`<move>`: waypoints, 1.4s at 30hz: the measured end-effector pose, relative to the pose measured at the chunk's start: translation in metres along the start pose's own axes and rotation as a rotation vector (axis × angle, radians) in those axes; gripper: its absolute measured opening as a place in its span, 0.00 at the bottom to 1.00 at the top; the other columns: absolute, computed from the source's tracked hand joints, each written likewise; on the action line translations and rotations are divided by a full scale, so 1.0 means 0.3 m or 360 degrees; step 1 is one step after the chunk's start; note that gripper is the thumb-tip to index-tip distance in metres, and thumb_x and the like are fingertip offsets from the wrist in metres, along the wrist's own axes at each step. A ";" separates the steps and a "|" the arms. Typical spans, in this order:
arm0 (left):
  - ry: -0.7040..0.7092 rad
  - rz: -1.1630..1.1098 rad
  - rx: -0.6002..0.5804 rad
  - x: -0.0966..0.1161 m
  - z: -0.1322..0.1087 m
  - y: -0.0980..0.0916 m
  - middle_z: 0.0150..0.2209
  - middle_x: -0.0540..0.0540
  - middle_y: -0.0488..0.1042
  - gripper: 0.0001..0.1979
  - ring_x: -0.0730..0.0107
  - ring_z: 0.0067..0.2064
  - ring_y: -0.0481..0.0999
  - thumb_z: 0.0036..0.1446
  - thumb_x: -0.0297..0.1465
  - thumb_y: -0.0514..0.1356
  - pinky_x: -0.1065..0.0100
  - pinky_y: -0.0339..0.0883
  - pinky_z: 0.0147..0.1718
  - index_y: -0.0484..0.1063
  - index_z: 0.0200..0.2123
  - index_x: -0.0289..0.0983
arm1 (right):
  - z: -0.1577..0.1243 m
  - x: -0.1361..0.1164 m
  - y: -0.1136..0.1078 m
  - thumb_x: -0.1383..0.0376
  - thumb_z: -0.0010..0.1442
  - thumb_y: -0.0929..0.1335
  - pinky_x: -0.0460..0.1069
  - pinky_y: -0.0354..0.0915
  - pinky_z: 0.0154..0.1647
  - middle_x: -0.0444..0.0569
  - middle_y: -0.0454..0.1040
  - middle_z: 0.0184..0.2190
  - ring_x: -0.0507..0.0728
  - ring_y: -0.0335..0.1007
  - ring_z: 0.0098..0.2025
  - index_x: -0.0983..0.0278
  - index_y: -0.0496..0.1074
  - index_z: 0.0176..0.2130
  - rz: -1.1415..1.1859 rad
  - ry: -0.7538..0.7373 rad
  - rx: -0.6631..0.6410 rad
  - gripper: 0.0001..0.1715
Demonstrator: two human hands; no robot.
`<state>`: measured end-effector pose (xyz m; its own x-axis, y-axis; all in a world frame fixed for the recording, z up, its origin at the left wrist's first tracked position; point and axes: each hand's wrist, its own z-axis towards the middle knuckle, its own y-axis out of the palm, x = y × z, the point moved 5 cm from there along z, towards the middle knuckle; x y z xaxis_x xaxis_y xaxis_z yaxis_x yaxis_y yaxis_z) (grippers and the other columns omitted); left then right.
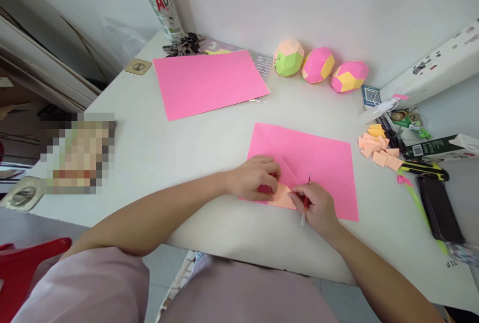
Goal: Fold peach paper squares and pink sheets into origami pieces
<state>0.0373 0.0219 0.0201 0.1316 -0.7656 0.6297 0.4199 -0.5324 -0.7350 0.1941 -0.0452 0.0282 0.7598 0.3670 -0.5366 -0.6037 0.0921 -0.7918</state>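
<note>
A pink paper sheet (318,163) lies at the front of the table, creased at its upper left. A small peach paper piece (283,197) rests on its lower edge. My left hand (258,178) has curled fingers pressing the left side of the peach piece down on the sheet. Closed around a thin red pen refill (306,203), my right hand (316,206) also touches the peach piece's right corner with its fingertips. The refill slants upward between the fingers, its tip clear of the paper.
Another pink sheet (209,83) lies further back, near keys (185,45) and a tall can (160,1). Three paper polyhedra (288,59) line the wall. At right are peach paper pieces (379,148), a utility knife (424,169) and a dark case (439,208).
</note>
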 end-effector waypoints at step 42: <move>0.0213 0.0024 -0.0177 0.074 0.004 0.030 0.41 0.42 0.73 0.11 0.64 0.43 0.67 0.58 0.20 0.53 0.62 0.61 0.45 0.74 0.33 0.37 | -0.005 0.001 0.005 0.67 0.60 0.66 0.45 0.56 0.24 0.42 0.65 0.18 0.51 0.58 0.23 0.62 0.70 0.29 -0.0077 -0.0026 -0.0026 0.07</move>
<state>0.0451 0.0005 0.0277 0.0136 -0.8111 0.5847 0.3158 -0.5513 -0.7722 0.1937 -0.0462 0.0263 0.7841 0.3774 -0.4927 -0.5621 0.0954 -0.8216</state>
